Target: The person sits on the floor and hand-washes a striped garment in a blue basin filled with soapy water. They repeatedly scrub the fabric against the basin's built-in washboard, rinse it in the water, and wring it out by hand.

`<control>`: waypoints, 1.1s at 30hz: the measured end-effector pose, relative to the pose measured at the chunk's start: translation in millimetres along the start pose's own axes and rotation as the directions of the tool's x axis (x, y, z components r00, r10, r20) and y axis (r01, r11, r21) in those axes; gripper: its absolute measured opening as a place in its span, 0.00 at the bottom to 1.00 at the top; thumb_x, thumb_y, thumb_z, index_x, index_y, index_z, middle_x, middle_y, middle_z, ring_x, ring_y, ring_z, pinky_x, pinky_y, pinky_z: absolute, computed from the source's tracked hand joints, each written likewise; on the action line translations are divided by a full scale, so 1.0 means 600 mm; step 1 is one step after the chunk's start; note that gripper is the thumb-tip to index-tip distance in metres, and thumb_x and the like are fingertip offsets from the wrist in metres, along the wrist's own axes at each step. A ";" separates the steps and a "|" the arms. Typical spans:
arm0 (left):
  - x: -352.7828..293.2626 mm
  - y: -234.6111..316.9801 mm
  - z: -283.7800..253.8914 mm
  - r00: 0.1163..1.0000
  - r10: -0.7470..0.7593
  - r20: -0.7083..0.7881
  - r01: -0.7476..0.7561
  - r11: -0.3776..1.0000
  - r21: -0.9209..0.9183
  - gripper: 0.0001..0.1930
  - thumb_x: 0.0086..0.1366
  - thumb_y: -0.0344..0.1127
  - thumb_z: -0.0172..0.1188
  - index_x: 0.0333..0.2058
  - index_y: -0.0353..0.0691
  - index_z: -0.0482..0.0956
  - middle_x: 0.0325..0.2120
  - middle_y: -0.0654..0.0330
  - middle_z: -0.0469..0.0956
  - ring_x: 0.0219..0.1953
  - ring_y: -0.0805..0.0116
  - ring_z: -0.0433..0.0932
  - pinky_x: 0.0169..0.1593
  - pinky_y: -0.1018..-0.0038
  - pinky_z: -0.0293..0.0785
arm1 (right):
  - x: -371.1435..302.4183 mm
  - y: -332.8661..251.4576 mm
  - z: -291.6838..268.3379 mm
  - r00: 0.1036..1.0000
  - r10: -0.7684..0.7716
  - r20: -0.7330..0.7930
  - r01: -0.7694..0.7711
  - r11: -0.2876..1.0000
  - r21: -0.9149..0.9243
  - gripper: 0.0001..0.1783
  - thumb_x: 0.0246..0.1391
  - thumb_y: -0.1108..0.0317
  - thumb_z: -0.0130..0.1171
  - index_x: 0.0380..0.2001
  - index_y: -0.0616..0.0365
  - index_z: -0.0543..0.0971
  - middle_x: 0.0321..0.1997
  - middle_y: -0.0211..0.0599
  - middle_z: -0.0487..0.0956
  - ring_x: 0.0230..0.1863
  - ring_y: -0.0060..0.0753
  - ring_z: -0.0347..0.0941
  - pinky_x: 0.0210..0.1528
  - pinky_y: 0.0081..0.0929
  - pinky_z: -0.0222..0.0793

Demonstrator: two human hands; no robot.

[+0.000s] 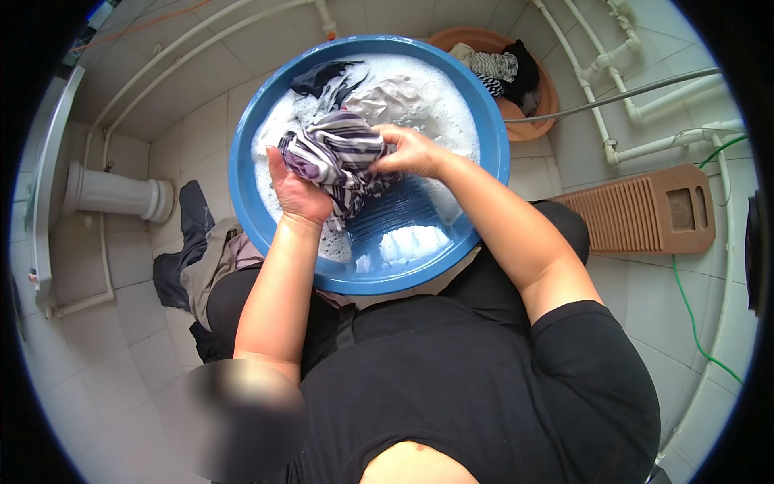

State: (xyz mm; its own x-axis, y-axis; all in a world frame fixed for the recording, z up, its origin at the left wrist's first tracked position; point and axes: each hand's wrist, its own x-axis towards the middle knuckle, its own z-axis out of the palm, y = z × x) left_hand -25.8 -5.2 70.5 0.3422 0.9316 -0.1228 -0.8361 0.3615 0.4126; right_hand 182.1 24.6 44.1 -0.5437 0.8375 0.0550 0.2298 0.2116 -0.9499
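A bunched cloth garment [343,153] with black, white and purplish stripes is held up over a round blue basin [242,189]. My left hand [302,194] supports its left side, palm turned up, with most of its fingers hidden behind the cloth. On the right side, my right hand [409,152] pinches the fabric between thumb and fingers. White suds and water fill much of the basin, and ridges show on its near inner wall. A dark cloth [318,79] and a pale cloth [387,98] lie among the suds at the far side.
An orange-brown basin [548,101] with clothes [504,68] stands at the back right. A brown washboard [645,211] lies on the right. Dark and beige clothes [205,242] lie on the left floor near a white pedestal [121,194]. White pipes [601,89] and a grey hose [621,101] run along the right.
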 end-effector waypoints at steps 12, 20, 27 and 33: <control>0.016 -0.055 -0.046 0.934 -0.197 -0.297 0.153 0.975 -0.164 0.27 0.60 0.52 0.50 0.49 0.33 0.69 0.49 0.49 0.71 0.51 0.51 0.69 0.59 0.56 0.59 | -0.016 0.101 -0.036 0.706 0.590 -0.392 -0.703 0.517 -0.488 0.35 0.44 0.43 0.55 0.49 0.58 0.70 0.47 0.50 0.74 0.49 0.47 0.71 0.51 0.36 0.65; 0.023 -0.068 -0.040 0.972 -0.094 -0.214 0.083 0.995 -0.059 0.25 0.58 0.54 0.55 0.44 0.39 0.72 0.44 0.54 0.74 0.48 0.56 0.72 0.56 0.58 0.63 | 0.020 0.075 0.072 0.837 0.237 -0.493 -0.092 0.950 0.299 0.13 0.41 0.67 0.56 0.33 0.59 0.72 0.32 0.44 0.73 0.32 0.45 0.72 0.41 0.33 0.68; 0.016 -0.057 -0.042 0.901 -0.252 -0.353 0.239 0.968 -0.080 0.23 0.60 0.56 0.50 0.32 0.39 0.75 0.27 0.57 0.77 0.29 0.66 0.76 0.33 0.65 0.74 | -0.024 -0.114 0.159 0.876 -0.464 -0.132 0.405 0.856 -0.321 0.13 0.35 0.70 0.58 0.29 0.55 0.70 0.32 0.37 0.72 0.32 0.42 0.72 0.32 0.33 0.69; 0.006 -0.096 -0.011 0.821 -0.217 -0.528 0.328 0.936 0.125 0.12 0.63 0.42 0.45 0.32 0.42 0.74 0.29 0.61 0.76 0.32 0.69 0.75 0.36 0.67 0.72 | 0.018 -0.017 0.080 0.798 0.091 -0.596 -0.203 0.971 -0.124 0.11 0.40 0.58 0.55 0.16 0.55 0.77 0.24 0.44 0.77 0.25 0.46 0.73 0.29 0.37 0.70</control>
State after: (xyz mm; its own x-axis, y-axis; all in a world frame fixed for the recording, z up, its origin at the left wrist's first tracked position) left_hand 20.5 -22.5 40.5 0.2358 0.7067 -0.6671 -0.6170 0.6392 0.4591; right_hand 135.5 7.4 39.5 0.0683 0.9876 0.1410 0.4338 0.0979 -0.8957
